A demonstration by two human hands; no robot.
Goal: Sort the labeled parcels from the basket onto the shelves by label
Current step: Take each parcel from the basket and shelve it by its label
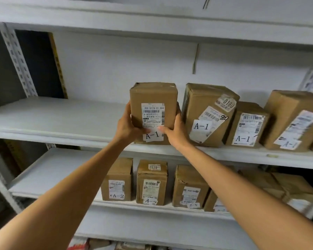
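Observation:
An upright brown cardboard parcel [153,98] with a white shipping label and an "A-1" tag stands on the upper shelf [61,116]. My left hand [127,123] grips its left side, thumb on the front near the tag. My right hand [175,129] grips its right side, thumb on the front too. To its right on the same shelf stand three other parcels: one tagged A-1 [206,114], a smaller one tagged A-1 [247,125], and a tilted one [293,121] whose tag is partly readable. The basket is out of view.
The lower shelf [49,175] holds several parcels tagged A-2 [117,181] [151,183], with more boxes [189,186] to the right. White slotted uprights [20,64] frame the shelving at left. Some packets show at the bottom edge [79,245].

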